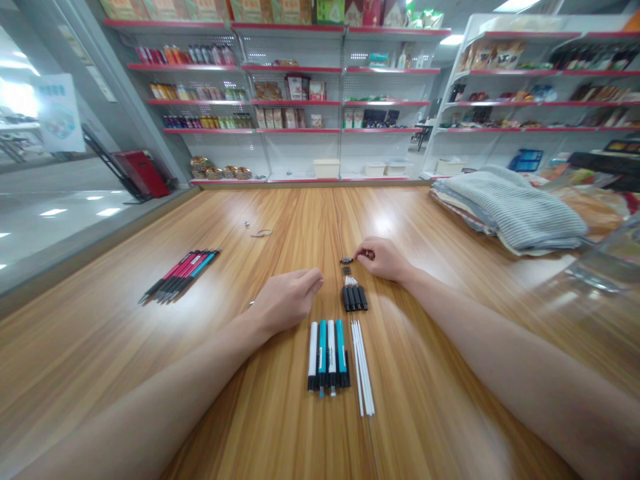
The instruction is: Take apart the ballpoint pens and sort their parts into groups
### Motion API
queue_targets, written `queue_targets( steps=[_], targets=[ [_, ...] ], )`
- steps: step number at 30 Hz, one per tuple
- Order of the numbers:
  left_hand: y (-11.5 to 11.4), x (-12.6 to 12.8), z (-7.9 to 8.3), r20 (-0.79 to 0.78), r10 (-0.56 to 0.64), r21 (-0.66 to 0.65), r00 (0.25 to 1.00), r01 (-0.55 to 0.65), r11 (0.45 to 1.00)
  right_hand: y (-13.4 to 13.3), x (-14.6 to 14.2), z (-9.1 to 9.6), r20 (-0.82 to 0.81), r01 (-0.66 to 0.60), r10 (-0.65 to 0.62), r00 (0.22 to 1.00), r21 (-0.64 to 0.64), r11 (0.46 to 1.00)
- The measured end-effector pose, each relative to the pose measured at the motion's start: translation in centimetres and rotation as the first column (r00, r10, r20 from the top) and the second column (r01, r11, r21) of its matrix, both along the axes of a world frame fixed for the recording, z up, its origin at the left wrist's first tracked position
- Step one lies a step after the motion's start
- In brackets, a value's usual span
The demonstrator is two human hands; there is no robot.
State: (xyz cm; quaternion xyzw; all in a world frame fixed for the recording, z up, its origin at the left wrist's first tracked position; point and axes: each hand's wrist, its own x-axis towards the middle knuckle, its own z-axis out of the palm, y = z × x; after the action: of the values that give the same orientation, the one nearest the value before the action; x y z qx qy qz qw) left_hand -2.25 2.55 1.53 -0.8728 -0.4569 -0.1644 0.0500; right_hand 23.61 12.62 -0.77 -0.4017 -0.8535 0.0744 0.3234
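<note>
My right hand (383, 259) rests on the wooden table (150, 373) with its fingers pinched on a small dark pen part, beside a few more small dark parts (346, 261). My left hand (287, 298) lies on the table with fingers curled together; I cannot make out anything in it. Between my arms lie a row of black pen tips (354, 297), several white and teal pen barrels (328, 353) and thin white refills (363, 365).
A bundle of assembled red, pink and teal pens (181, 273) lies at the left. Small metal springs (261, 233) sit farther back. Folded cloths (510, 208) are stacked at the right. Store shelves (295, 100) line the back wall.
</note>
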Motion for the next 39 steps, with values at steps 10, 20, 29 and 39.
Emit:
queue_targets(
  steps=[10,20,29,39],
  targets=[
    [0.12,0.0,-0.09,0.016,-0.004,-0.002,1.0,0.004,1.0,0.32,0.0,-0.34,-0.023,-0.024,0.024,0.999,0.012,1.0],
    [0.11,0.02,-0.11,0.007,0.006,0.009,1.0,-0.006,1.0,0.14,-0.12,-0.27,-0.053,-0.021,0.02,0.998,-0.016,1.0],
    [0.14,0.09,0.01,0.002,-0.002,0.001,1.0,0.002,1.0,0.15,-0.45,-0.46,-0.042,-0.031,0.031,0.999,-0.008,0.999],
    [0.18,0.06,-0.25,0.009,-0.009,0.0,1.0,0.009,1.0,0.2,-0.63,-0.62,-0.028,-0.037,0.037,0.999,0.015,0.999]
  ],
)
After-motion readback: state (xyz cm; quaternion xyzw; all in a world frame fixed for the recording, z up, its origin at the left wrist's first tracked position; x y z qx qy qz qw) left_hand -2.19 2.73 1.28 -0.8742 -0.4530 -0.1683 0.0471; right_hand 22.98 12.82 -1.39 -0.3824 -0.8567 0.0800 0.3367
